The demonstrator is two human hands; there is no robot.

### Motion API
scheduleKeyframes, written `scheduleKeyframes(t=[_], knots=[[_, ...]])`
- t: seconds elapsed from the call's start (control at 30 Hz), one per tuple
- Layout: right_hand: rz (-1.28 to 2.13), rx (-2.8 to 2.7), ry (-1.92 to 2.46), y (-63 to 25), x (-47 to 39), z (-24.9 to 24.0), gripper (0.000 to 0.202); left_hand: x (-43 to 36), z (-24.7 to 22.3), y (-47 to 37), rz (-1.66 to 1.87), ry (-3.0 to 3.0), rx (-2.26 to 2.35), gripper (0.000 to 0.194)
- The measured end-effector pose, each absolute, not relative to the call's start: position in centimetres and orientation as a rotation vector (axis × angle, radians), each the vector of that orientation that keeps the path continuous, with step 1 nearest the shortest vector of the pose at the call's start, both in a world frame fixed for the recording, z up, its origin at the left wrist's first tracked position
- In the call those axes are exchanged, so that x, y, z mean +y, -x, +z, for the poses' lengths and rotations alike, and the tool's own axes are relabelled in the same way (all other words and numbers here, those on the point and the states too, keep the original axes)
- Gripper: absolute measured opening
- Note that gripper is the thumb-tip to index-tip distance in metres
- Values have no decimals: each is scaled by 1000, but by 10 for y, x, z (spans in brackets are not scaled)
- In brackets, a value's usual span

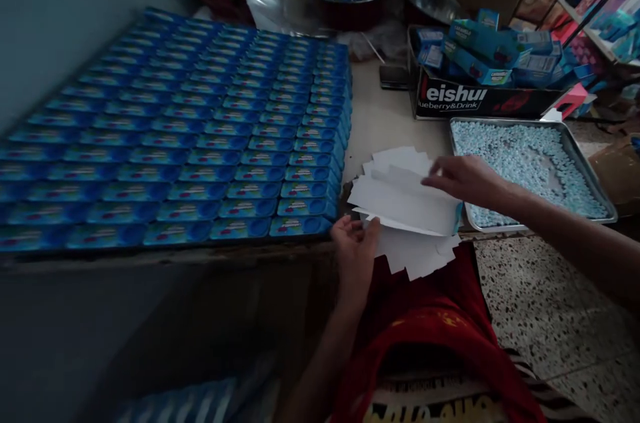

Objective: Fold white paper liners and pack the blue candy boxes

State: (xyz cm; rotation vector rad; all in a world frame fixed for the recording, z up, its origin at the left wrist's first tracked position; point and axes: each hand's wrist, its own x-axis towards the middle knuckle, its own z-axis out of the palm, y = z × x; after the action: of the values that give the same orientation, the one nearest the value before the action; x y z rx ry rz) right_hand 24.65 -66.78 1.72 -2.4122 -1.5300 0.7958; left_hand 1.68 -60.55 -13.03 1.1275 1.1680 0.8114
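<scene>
A loose stack of white carton blanks (415, 249) lies at the table's front edge, its sheets fanned out unevenly. The uppermost carton blank (405, 201) is plain white on top, with a strip of blue print at its right end. My left hand (354, 253) has its thumb and curled fingers closed at the near left corner of this blank. From the right, my right hand (465, 179) reaches over, its bent fingertips closed at the blank's far right edge. Left of the stack stand rows of blue printed boxes (250, 173), packed tightly together.
A metal tray (607, 213) of small pale-blue pieces lies right of the blanks. Behind it, a black cardboard box (460, 103) holds blue cartons. Farther back are a bowl (345, 13) of blue and white wrapped pieces, a metal bowl (433, 1) and a dark flat object (394, 77).
</scene>
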Motion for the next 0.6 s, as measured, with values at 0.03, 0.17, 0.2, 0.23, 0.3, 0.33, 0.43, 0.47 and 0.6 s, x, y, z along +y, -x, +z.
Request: scheduleKeyframes(t=[0.03, 0.17, 0.2, 0.23, 0.3, 0.33, 0.43, 0.47, 0.6], knots=[[540, -1630, 2440, -250, -643, 7, 51, -603, -132, -25, 789, -1109, 1185, 65], [711, -1982, 2426, -264, -570, -37, 47, -591, -133, -54, 855, -1177, 1196, 71], [848, -1943, 2404, -266, -564, -44, 45, -586, -132, -58, 894, -1199, 1190, 68], [975, -1836, 2372, -267, -565, -47, 47, -580, -130, -61, 924, -1213, 1182, 64], [1188, -1506, 2274, -268, -583, -49, 55, -568, -127, -64, 900, -1237, 1153, 61], [1246, -1357, 2222, -268, -597, -49, 60, -563, -126, -65, 849, -1267, 1125, 61], [1076, -1238, 2234, -258, -642, -55, 68, -555, -127, -72, 697, -1455, 1019, 66], [955, -1258, 2295, -252, -655, -60, 68, -557, -128, -75, 670, -1518, 985, 69], [628, -1340, 2454, -225, -688, -80, 68, -571, -132, -82, 566, -1675, 870, 73]])
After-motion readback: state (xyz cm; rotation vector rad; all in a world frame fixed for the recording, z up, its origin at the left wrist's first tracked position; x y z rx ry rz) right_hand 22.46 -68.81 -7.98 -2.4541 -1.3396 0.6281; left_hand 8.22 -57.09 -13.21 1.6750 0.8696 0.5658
